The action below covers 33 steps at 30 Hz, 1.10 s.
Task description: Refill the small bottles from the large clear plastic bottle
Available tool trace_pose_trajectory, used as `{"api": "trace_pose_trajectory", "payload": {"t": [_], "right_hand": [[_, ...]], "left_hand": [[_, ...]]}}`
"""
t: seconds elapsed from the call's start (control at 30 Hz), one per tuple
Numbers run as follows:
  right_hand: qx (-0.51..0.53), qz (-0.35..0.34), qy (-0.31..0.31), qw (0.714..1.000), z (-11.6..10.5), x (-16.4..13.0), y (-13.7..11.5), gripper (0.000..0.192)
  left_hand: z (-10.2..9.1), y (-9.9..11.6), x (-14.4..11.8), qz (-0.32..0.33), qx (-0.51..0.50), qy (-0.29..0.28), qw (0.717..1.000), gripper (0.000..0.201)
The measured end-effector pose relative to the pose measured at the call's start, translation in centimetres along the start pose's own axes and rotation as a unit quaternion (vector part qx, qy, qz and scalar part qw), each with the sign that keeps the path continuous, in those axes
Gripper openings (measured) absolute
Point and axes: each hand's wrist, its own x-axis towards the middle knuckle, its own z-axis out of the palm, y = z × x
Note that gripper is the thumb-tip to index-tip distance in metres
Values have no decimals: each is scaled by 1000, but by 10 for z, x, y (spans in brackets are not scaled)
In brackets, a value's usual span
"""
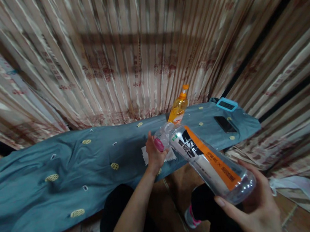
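Note:
My right hand (pixel 255 203) is wrapped round the base of a large clear plastic bottle (pixel 207 162) with an orange and white label. The bottle is tilted, its neck end pointing up and left. My left hand (pixel 154 152) grips a small clear plastic container (pixel 163 134) with a pink part. The container and the bottle's neck end meet or overlap in view; whether they touch I cannot tell. Just behind them a bottle of orange-yellow liquid (pixel 177 109) with an orange cap stands on the cloth. A white tissue (pixel 145 156) lies beneath my left hand.
A blue-green cloth with pineapple prints (pixel 63 163) covers the long low surface. Toward its right end lie a dark phone (pixel 224 124) and a light-blue framed object (pixel 227 104). Pleated curtains (pixel 124 59) hang behind and to the right. My legs are below, over a tiled floor.

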Motion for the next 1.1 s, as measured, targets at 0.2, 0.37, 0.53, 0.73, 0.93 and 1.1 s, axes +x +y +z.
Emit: {"api": "trace_pose_trajectory", "payload": {"t": [0.2, 0.37, 0.53, 0.73, 0.93, 1.1], "right_hand": [[-3, -31, -10, 999, -5, 2, 10, 91], [-24, -42, 1, 999, -2, 2, 6, 90], [-15, -21, 7, 1000, 0, 1, 1, 91], [5, 3, 2, 1000, 0, -1, 0, 93], [-1, 7, 16, 1000, 4, -1, -6, 91], [-14, -1, 23, 1000, 5, 0, -8, 91]], "left_hand": [[1, -3, 0, 3, 1, 6, 1000, 107], [3, -6, 0, 14, 6, 12, 1000, 109], [7, -10, 0, 23, 5, 29, 999, 111], [7, -11, 0, 25, 8, 19, 999, 110], [7, -11, 0, 32, 9, 21, 999, 112], [7, -11, 1, 30, 19, 21, 999, 111]]}}
